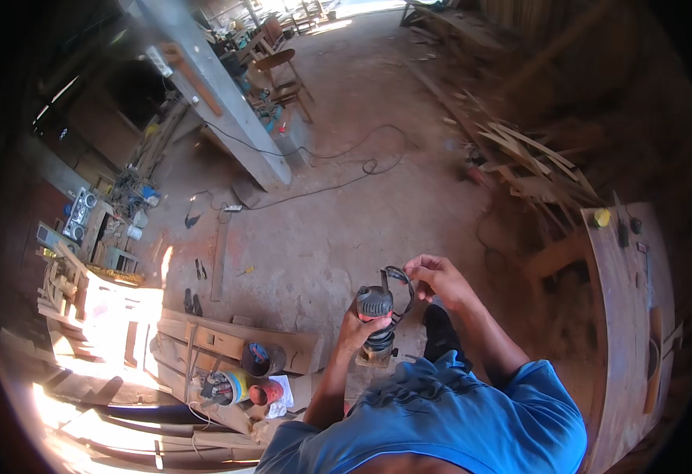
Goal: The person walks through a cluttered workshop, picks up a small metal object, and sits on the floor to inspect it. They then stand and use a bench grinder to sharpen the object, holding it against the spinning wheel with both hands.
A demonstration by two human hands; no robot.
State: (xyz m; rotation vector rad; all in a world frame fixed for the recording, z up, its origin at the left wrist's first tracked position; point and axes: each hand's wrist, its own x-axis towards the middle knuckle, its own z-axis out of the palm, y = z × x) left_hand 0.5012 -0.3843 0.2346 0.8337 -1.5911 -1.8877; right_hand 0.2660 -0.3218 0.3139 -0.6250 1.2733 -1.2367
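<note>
Closing left hand (355,328) around power tool (375,304) at lower centre of frame, holding its long axis near-vertical, motor end up-frame. Apparently pinching black cable (397,273) in right hand (438,278), just upper right of tool. Having left hand nearer, touching; holding right apart from tool body. Counting one tool, one cable bundle, three containers (240,385) lower left, one table (624,316) far right.

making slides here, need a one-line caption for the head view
Left hand around a trim router, right hand at its looped black cord, above a dusty workshop floor.
</note>
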